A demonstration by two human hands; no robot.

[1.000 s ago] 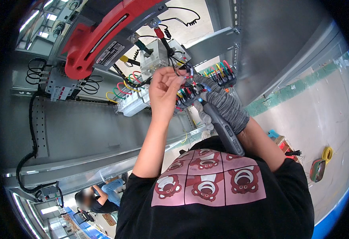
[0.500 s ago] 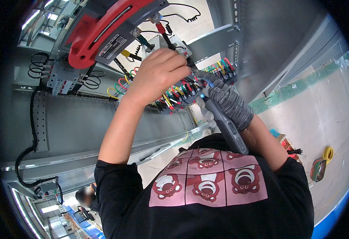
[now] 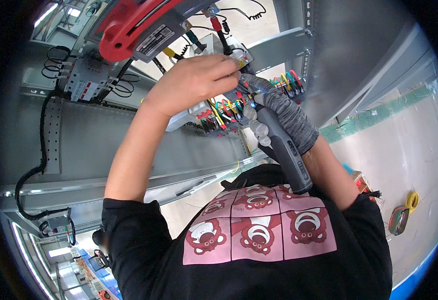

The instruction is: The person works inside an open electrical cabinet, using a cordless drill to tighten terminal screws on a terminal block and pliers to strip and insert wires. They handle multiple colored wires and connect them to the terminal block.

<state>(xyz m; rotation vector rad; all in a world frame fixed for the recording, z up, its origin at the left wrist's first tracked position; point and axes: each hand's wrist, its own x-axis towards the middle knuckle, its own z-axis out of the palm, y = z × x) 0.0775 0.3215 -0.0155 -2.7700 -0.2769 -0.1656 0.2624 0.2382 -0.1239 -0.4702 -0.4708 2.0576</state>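
My bare left hand (image 3: 194, 82) is over the row of wired terminal blocks (image 3: 224, 116), its fingers curled together. What they pinch is hidden behind them. My right hand (image 3: 290, 117), in a grey knit glove with pale fingertips, grips a dark grey cordless screwdriver (image 3: 286, 150). The tool's nose points up at the terminals, close to my left fingertips; its tip is hidden. Red, yellow and green wires (image 3: 290, 80) loop from the terminals at the right end. A pale grey piece (image 3: 179, 121) shows partly beneath my left wrist.
Above is a large switch with a red handle (image 3: 124, 35). A small breaker (image 3: 85, 82) with black wires sits on the left cabinet wall. A black cable harness (image 3: 43, 135) runs down that wall. Coiled yellow wire (image 3: 412, 201) lies on the floor at right.
My left hand has shifted slightly left, and the pale grey piece now shows beneath its wrist. The view has moved a little. The screwdriver stays in my right hand.
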